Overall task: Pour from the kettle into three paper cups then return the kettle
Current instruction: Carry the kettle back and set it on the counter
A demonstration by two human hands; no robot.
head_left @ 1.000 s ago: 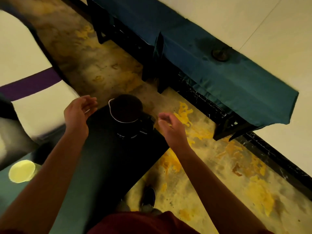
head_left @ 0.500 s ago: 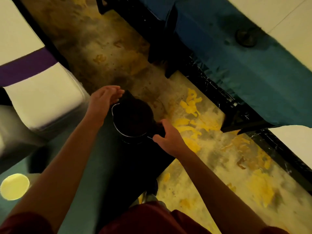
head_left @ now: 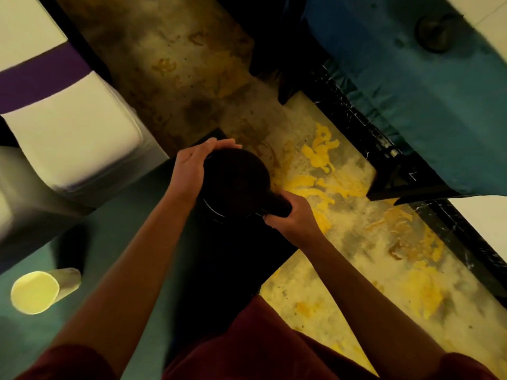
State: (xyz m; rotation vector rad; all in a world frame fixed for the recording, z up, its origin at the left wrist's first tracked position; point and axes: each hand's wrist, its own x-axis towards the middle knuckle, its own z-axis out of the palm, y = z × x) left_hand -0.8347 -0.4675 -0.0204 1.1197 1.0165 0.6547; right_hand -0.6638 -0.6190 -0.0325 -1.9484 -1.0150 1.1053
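Note:
A dark kettle (head_left: 236, 182) stands near the far right corner of the table (head_left: 115, 242), seen from above. My right hand (head_left: 293, 218) is closed around its handle at the kettle's right side. My left hand (head_left: 197, 163) lies flat against the kettle's left and far side, fingers curved over the rim. One pale yellow paper cup (head_left: 35, 292) stands at the table's left edge, well apart from both hands. No other cups are in view.
A white chair with a purple band (head_left: 63, 113) stands close to the table's far left. A blue-draped table (head_left: 428, 105) with a small round object (head_left: 436, 31) runs along the right. Yellow-patterned floor (head_left: 356, 242) lies between.
Both hands have closed in on the kettle: the right hand took hold of the handle, the left came flat against its side. The view has shifted toward the kettle.

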